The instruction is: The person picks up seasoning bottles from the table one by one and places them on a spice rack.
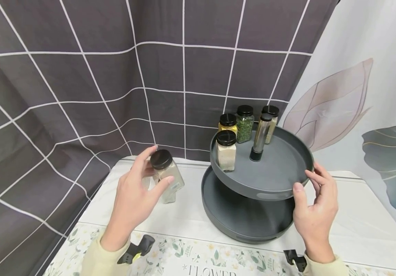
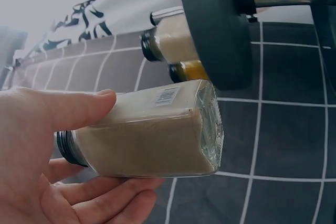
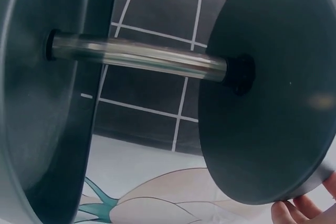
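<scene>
My left hand (image 1: 134,195) holds a square glass spice jar (image 1: 172,176) with a black lid, tilted, left of a dark grey two-tier round rack. Pale powder fills this jar (image 2: 147,140) in the left wrist view, where my thumb lies along one side and my fingers are under it. My right hand (image 1: 316,214) grips the right front rim of the rack's upper tray (image 1: 274,174). On that tray's left and back stand a jar of pale powder (image 1: 226,155), a yellow jar (image 1: 228,122), a green herb jar (image 1: 244,126) and another black-lidded jar (image 1: 271,122).
Below is the lower tray (image 1: 246,222), joined by a metal post (image 3: 142,59). A metal handle (image 1: 261,138) rises from the upper tray. Another clear glass piece (image 1: 168,197) shows partly behind the held jar. A dark tiled-pattern curtain (image 1: 160,73) hangs behind the white tablecloth (image 1: 191,188).
</scene>
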The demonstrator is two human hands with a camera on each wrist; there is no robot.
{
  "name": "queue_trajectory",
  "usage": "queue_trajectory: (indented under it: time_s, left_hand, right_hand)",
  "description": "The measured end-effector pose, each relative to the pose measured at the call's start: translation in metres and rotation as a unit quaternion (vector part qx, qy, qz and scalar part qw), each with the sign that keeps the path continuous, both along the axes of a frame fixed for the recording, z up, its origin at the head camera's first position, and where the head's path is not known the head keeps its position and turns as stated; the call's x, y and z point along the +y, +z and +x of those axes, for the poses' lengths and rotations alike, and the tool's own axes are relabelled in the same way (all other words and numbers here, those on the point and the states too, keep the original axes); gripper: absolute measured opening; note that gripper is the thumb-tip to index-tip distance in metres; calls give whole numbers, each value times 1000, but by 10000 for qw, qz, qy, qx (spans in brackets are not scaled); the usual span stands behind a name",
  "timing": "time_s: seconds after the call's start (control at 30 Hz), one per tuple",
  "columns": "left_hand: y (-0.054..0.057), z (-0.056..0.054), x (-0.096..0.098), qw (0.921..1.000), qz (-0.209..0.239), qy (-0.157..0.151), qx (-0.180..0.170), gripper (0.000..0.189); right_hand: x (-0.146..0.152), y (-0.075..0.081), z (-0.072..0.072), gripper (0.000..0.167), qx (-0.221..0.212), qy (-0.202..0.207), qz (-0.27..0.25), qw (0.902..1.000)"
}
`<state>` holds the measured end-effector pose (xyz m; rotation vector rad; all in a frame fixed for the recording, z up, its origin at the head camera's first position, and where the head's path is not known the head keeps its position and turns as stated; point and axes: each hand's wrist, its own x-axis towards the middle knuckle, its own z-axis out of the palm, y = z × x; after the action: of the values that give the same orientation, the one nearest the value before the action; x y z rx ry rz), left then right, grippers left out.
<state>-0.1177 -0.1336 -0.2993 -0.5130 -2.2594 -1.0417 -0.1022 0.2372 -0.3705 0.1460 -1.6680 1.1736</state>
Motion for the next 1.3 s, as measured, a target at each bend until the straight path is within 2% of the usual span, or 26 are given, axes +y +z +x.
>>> queue_trajectory:
  time_s: [0.23,0.47,0.73,0.9,1.3]
  left_hand:
    - [14,-3,11,9994,30,-187,277,72]
    - [27,-6,26,9979,344,-484,263,69]
    - [41,-12,42,9963,331,-636,470,68]
    - [44,-21,52,9944,341,-857,515,68]
    - [46,-38,79,9877,219,-1281,871,64]
  right_hand:
    - [-2,-2,4,46,-87,-295,384,9988]
    - [-8,-1,7,46,-12,-382,388,9985]
    - [-11,-4,11,51,-1,-649,563,9963]
    - [-18,-2,13,58,152,-731,634,9952]
    - [-28,0,18,58,229,-728,695,9947]
